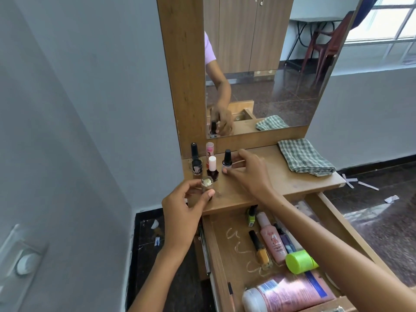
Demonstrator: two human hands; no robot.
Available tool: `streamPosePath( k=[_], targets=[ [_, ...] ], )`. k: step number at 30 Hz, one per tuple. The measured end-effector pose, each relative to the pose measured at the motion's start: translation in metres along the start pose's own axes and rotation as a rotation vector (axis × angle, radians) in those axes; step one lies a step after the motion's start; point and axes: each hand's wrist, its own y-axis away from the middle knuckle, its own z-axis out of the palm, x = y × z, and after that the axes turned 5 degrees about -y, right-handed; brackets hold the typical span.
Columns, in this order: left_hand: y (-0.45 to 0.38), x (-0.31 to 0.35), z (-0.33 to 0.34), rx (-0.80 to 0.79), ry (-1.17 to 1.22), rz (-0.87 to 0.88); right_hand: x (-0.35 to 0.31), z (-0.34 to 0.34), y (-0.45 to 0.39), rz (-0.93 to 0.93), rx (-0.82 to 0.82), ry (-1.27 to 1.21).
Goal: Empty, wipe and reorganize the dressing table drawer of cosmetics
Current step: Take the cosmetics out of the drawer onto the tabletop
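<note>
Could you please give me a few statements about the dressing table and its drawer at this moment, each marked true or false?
1. The drawer is open with cosmetics inside. True.
2. The checked cloth lies inside the drawer. False: it lies on the tabletop, at the right.
3. The right hand holds a black-capped nail polish bottle on the tabletop. True.
4. The left hand is empty. False: it holds a small bottle.
5. The green-capped container stands on the tabletop. False: it lies in the drawer.
</note>
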Motion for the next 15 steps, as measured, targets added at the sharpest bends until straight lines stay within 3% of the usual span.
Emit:
streamPosePath(
  k=[5, 8, 12, 15],
  targets=[
    [-0.003, -0.001, 0.000, 0.045, 0.030, -0.027, -0.003, 0.001, 0.002, 0.001, 0.044, 0.052],
    [-0.004, 0.000, 0.002, 0.040, 0.060, -0.032, -0.013, -0.009, 0.024, -0.137, 0.125, -0.008],
    [-0.003, 0.004, 0.008, 0.012, 0.121, -0.032, -0.026, -0.022, 0.058, -0.104, -0.136, -0.091],
    [-0.001, 0.007, 0.014, -0.019, 0.164, -0.016, -0.030, -0.019, 0.067, -0.091, -0.161, -0.166]
  ],
)
